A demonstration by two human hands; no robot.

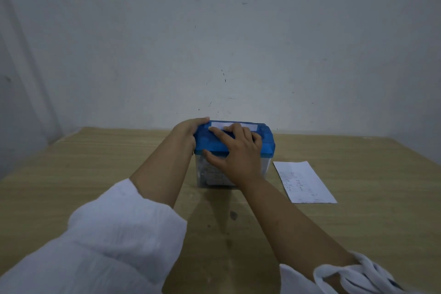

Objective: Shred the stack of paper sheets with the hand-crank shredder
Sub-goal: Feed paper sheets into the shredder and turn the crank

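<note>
White sleeves nearest, both pushed up: left sleeve [107, 241] bulky, right sleeve [358, 277] bunched at the lower edge. Bare forearms run from them up to the shredder.

Table [95, 162]: pale wood grain. A dark spot [233, 215] on it, in front of the shredder, between the forearms.

Shredder [265, 141] stands upright on the table, near the far edge, close to the wall. Blue lid [262, 137] on a clear bin [265, 169]. Pale contents show through the bin; too blurred to tell what. A white strip runs along the far side of the lid top.

Right hand [235, 150] lies across the shredder's lid from the near side. Fingers spread and lightly bent over the top, index reaching toward the white strip, thumb laid along the near rim. It clasps the lid.

Left hand [188, 131] at the shredder's left end. Fingers curl over the lid's top left corner, palm against the end. It grips the lid.

Paper [304, 181] lies flat on the table to the right of the shredder, near but apart from it, faint print on it, long side angled away to the right. One sheet or several: cannot tell.

Wall [238, 43] behind the shredder: grey-white, scuffed, two dark marks high up. A second wall meets it at the left.
</note>
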